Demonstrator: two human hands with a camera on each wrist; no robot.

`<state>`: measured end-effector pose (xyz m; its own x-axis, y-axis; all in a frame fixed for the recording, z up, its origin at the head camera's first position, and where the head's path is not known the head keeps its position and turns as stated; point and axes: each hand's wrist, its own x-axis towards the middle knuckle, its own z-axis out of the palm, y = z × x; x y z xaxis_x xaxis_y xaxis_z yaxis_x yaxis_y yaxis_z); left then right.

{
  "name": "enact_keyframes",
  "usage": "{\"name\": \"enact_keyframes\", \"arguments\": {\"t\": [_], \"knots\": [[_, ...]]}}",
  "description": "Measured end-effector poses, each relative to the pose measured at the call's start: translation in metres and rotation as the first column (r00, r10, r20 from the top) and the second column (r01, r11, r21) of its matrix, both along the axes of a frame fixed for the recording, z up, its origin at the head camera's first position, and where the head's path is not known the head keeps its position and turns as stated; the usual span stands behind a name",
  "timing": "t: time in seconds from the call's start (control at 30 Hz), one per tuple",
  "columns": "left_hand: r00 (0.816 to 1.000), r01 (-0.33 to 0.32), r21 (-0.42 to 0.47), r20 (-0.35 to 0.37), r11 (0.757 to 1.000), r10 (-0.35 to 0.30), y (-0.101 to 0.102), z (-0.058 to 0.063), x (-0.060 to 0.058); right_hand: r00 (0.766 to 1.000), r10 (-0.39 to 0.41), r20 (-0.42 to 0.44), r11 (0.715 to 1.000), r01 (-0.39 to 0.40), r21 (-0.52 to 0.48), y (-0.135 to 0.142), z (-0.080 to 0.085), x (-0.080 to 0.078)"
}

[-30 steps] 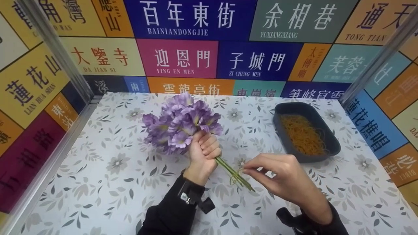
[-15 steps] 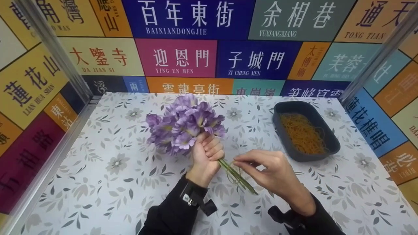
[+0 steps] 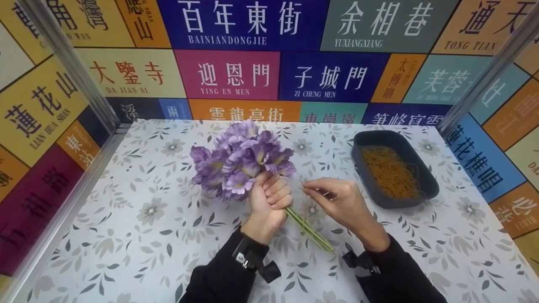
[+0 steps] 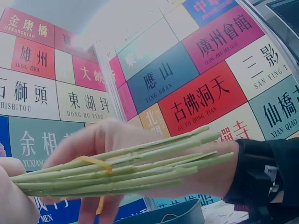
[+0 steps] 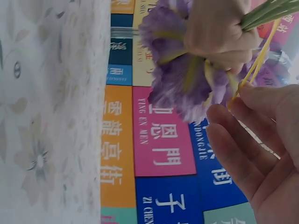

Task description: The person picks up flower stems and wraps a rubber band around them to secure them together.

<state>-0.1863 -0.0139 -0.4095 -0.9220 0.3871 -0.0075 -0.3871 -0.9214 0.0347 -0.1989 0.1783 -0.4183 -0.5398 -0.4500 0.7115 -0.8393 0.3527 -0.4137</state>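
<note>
My left hand (image 3: 269,206) grips a bunch of purple artificial flowers (image 3: 238,166) just under the blossoms. Green stems (image 3: 313,233) stick out below the fist, slanting down to the right. Thumb and index finger of my right hand (image 3: 343,206) pinch a yellow rubber band (image 5: 257,65), pulled taut away from the stems. In the left wrist view part of the rubber band (image 4: 96,163) crosses over the stems (image 4: 131,163), with the right hand behind them. The other right fingers are loosely bent in the right wrist view.
At the back right of the table stands a dark grey tub (image 3: 365,185) holding a heap of yellow-brown rubber bands (image 3: 389,174). A floral cloth (image 3: 147,244) covers the table. Printed panels (image 3: 236,75) wall it in behind and at the sides, with metal posts (image 3: 90,71) at the corners.
My right hand has moved up and left along the stems, drawing the rubber band toward the left fist. The left hand and flowers have shifted slightly right.
</note>
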Motion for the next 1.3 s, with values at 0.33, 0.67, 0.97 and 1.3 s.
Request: {"name": "enact_keyframes", "arguments": {"t": [0.33, 0.67, 0.97, 1.3], "knots": [[0.996, -0.09, 0.071, -0.01, 0.993, 0.091, -0.015, 0.011, -0.002, 0.99, 0.136, -0.049, 0.984, -0.129, 0.119, -0.013, -0.018, 0.0], [0.957, -0.258, 0.224, -0.073, 0.94, 0.28, -0.033, 0.015, -0.004, 0.964, 0.266, -0.005, 0.92, -0.253, 0.299, -0.058, -0.04, 0.04], [0.911, -0.388, 0.165, -0.084, 0.907, 0.404, -0.034, 0.007, -0.011, 0.967, 0.245, -0.073, 0.918, -0.207, 0.339, -0.051, -0.004, 0.067], [0.913, -0.303, 0.064, -0.267, 0.951, 0.309, -0.023, 0.002, -0.005, 0.959, 0.05, -0.279, 0.982, 0.005, 0.191, -0.021, 0.046, 0.077]]}}
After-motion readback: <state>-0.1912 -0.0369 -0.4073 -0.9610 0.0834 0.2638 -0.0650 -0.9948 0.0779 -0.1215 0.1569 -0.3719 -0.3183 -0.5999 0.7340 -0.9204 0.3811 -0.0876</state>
